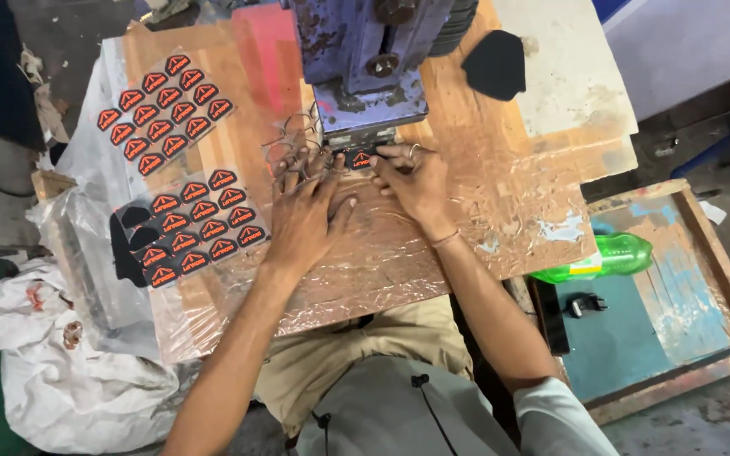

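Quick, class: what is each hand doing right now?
Left hand: open, flat on the table.
Right hand: fingers on the orange patch under the press.

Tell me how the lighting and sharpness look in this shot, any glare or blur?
Head view: soft even daylight; mild glare on the crinkled plastic sheet over the wooden board; both hands, left hand and right hand, are sharp enough, with faint shadows beneath; the edges bend slightly from the wide lens; the blue machine is cut off at the top.
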